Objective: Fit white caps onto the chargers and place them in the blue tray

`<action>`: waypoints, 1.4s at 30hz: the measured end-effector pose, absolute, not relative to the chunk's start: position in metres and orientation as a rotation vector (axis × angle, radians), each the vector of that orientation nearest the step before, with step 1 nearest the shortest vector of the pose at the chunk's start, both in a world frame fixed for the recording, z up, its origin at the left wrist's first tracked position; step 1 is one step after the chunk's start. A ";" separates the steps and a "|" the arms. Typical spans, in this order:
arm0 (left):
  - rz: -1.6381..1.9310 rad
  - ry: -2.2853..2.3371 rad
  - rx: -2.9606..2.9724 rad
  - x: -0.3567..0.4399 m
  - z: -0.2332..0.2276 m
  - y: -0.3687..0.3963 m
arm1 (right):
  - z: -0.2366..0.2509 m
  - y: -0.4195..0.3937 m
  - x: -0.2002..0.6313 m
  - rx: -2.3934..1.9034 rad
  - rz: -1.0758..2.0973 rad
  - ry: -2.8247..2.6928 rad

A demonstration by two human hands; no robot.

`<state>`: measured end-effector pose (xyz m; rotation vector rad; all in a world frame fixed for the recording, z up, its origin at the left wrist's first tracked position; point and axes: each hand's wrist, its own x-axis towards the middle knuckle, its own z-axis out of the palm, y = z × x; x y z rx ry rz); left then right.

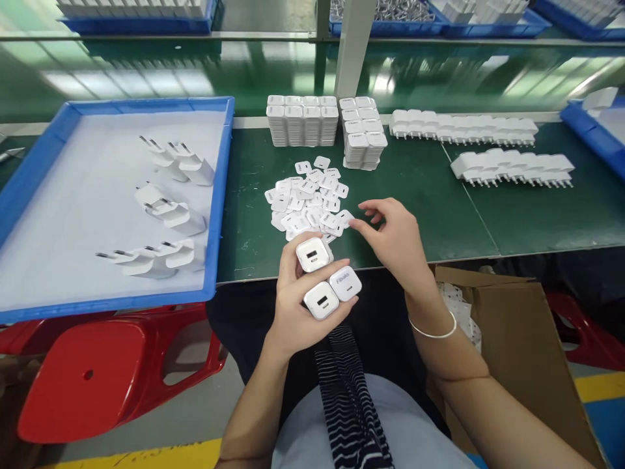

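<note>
My left hand is closed around three white plug chargers. Two of these, the upper charger and the lower charger, show a dark port in the end face. The third charger has a face with grey lettering and a small slot. My right hand is at the right edge of a loose pile of white face plates. Its thumb tip meets the edge of one face plate. Thumb and index finger are apart, and the other fingers curl inward.
Stacked face plates stand behind the pile, with another stack beside them. Rows of plug chargers lie at right. The blue-rimmed tray at left holds several plugs. A red stool and cardboard box sit below table height.
</note>
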<state>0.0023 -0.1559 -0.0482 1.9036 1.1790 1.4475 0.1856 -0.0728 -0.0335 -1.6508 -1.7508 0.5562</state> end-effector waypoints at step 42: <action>1.245 1.053 2.204 -0.006 -0.044 -0.151 | 0.018 -0.086 0.191 -1.003 1.704 -1.648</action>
